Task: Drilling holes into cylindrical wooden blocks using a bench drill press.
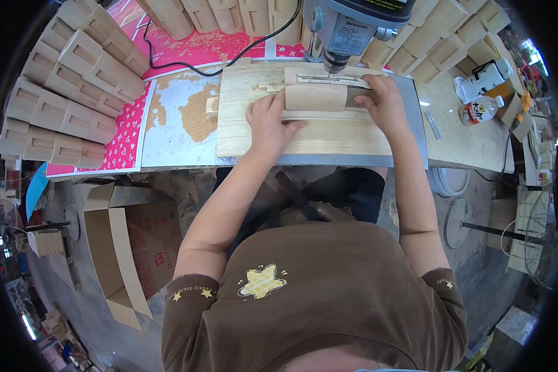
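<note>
At twelve o'clock, near the drill [352, 36], the left hand [269, 123] touches a block [316, 98], fingers spread; whether the right hand [387, 106] grips it, I cannot tell.

The left hand [270, 124] and right hand [385, 104] touch a rounded, pale wooden block [316, 98], inward from the pale bench's [468, 146] near edge.

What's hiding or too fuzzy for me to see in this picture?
All in the head view:
- Wooden piece's underside: hidden by its own top.
- Palms: hidden by the backs of the left hand and right hand.
- Bench drill's top: cut off by the upper edge.
- Bottle's smallest print: too tiny.
</note>
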`<act>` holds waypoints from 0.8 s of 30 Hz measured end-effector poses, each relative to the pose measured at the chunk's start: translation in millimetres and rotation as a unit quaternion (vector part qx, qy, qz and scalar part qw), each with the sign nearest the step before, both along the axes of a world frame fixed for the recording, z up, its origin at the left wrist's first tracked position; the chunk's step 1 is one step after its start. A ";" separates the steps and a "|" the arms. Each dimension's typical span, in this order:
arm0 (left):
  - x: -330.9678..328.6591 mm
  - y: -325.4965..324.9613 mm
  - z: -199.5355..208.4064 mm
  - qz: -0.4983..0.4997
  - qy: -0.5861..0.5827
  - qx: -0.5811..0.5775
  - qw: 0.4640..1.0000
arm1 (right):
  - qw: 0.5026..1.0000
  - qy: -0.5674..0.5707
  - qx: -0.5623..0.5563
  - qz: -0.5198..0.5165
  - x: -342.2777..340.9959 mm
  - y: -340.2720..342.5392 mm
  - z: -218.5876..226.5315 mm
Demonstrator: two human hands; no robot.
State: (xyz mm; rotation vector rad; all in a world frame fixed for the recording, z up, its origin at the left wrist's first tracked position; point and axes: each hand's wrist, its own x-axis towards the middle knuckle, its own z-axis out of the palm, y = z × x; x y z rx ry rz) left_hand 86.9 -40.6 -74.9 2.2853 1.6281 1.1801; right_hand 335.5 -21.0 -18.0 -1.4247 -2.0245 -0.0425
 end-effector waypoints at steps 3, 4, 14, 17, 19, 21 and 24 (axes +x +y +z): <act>-18.3 10.5 -15.3 -0.005 -0.021 -0.019 1.000 | 1.000 -0.019 0.003 0.011 -10.5 -0.6 0.9; -19.6 10.3 -12.9 -0.006 -0.022 -0.020 1.000 | 1.000 0.005 -0.001 0.026 -12.2 -2.1 2.6; -23.3 10.9 -5.2 -0.048 -0.041 -0.039 0.997 | 0.866 0.473 0.163 0.023 -27.2 39.3 188.8; -21.5 11.1 -4.0 -0.063 -0.052 -0.036 0.996 | 0.974 0.208 0.071 0.052 -31.5 64.7 192.6; -19.6 12.1 -3.9 -0.063 -0.043 -0.026 0.997 | 0.987 0.104 0.120 -0.011 -20.1 50.9 193.5; -21.5 12.2 -5.0 -0.063 -0.042 -0.027 0.997 | 0.980 0.035 0.187 -0.055 -26.4 21.8 187.7; -22.1 10.8 -2.3 -0.061 -0.045 -0.035 0.997 | 0.990 0.003 0.046 -0.130 -14.0 -28.0 162.7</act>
